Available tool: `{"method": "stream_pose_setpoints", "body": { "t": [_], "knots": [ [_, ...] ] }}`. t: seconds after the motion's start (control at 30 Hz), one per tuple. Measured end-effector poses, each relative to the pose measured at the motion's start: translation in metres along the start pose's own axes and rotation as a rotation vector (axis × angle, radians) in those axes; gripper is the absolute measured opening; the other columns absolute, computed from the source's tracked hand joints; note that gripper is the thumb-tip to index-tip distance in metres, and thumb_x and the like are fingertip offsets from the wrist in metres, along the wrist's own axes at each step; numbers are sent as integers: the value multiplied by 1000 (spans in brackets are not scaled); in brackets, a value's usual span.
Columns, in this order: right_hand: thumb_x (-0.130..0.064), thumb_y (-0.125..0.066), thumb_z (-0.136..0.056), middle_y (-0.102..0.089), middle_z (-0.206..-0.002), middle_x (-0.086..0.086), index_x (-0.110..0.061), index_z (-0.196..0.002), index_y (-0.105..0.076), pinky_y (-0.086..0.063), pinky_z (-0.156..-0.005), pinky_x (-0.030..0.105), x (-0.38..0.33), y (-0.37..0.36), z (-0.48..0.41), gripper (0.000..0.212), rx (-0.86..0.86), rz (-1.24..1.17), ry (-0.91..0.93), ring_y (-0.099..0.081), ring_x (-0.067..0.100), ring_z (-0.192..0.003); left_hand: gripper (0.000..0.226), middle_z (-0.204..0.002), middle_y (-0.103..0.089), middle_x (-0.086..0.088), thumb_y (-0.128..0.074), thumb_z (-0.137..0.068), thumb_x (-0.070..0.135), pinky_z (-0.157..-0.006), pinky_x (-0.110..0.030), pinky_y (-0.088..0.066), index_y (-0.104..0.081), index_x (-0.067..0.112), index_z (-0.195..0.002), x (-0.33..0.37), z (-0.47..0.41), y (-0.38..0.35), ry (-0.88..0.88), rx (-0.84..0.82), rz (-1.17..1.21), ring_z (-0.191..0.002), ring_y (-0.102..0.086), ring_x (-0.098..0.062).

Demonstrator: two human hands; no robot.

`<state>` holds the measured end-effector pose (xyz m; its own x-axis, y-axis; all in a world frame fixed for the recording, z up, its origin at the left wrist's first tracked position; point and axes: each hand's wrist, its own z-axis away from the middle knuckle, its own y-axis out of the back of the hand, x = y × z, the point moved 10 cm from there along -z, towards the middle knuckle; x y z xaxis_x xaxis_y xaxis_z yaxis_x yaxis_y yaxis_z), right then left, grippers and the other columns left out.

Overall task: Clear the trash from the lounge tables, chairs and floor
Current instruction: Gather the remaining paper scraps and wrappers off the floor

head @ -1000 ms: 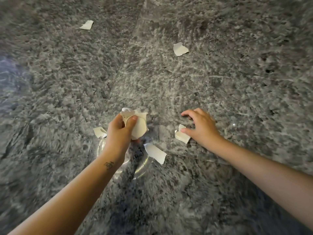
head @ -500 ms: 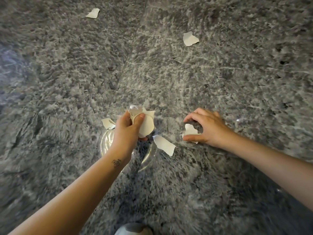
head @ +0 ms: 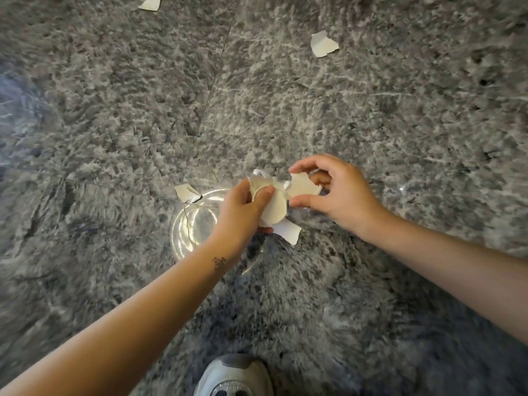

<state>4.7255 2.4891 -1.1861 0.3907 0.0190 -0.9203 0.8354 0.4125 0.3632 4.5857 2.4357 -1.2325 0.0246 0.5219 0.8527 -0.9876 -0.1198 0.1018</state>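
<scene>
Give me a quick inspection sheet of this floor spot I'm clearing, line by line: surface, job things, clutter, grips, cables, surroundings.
Surface: grey veined stone floor, glossy, with a round light reflection.
Job's things: four loose paper scraps on the floor: top left edge, upper right, left of the left hand at, and just below it.
Clutter: nothing seen beyond the scraps.
Grips: left hand holds a bunch of scraps; right hand pinches one scrap next to the bunch.
Cables: nothing seen.
Surroundings: a grey shoe at the bottom edge.
</scene>
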Motion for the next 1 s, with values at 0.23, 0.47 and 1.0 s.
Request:
{"method": "stream_pose_setpoints", "body": {
  "t": [0.23, 0.47, 1.0],
  "knots": [
    [-19, -81, -66, -54, -94, -10, -17, -102, -64, -45, -75, 10, -15, -11, 5, 40, 25, 85, 30, -55, 6, -82, 37, -82, -72, -6, -31, -101, 37, -48, -25, -50, -64, 19, -103, 4, 21, -26, 10, -160, 164, -73, -69, -19],
    [-20, -76, -73, -60, -96, -9, -14, -103, -66, -42, -81, 20, -18, -26, 9, 32, -15, 182, 65, -55, 14, -94, 28, -78, -69, -3, -56, -93, 30, -48, -26, -51, -56, 9, -112, -7, 24, -22, 67, -113, 153, -67, -66, -17],
    [-20, -75, -74, -42, -87, -18, -21, -103, -56, -25, -78, 25, 34, -64, 21, 35, -115, 602, 44, -44, 4, -81, 11, -89, -68, 4, -58, -92, 28, -57, -25, -50, -59, 21, -100, -35, 14, 60, 42, 256, 41, -77, -66, -12]
  ]
}}
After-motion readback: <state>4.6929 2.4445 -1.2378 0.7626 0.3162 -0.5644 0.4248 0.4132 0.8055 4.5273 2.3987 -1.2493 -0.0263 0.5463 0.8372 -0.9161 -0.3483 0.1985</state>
